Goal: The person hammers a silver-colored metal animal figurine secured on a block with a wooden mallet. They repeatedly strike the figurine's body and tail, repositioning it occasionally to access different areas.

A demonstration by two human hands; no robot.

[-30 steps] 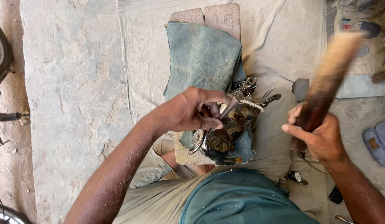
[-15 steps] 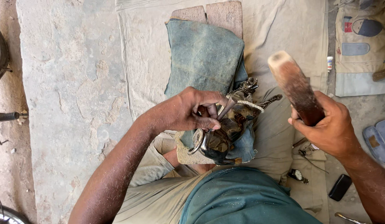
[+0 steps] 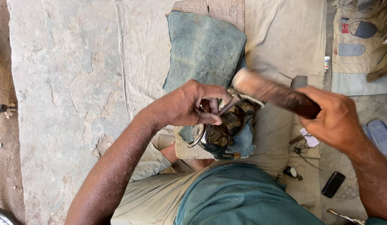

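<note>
My left hand [image 3: 189,104] grips a thin metal punch [image 3: 229,105] and steadies a dark, shiny metal piece [image 3: 221,135] that rests on a rough cloth pad over my knee. My right hand [image 3: 333,118] is closed around the dark end of a wooden mallet handle [image 3: 272,92], whose pale tip is down at the top of the punch. A folded blue-grey cloth [image 3: 204,50] lies just beyond the piece.
A pale sheet [image 3: 281,37] covers the stone floor [image 3: 60,83]. On it to the right lie a wristwatch [image 3: 292,172], a black phone [image 3: 333,184], small metal tools [image 3: 301,148] and a blue sandal [image 3: 379,135]. A beige bag [image 3: 360,41] sits at top right.
My right hand has swung the mallet from raised at the right down and leftward onto the punch. My left hand has stayed on the metal piece.
</note>
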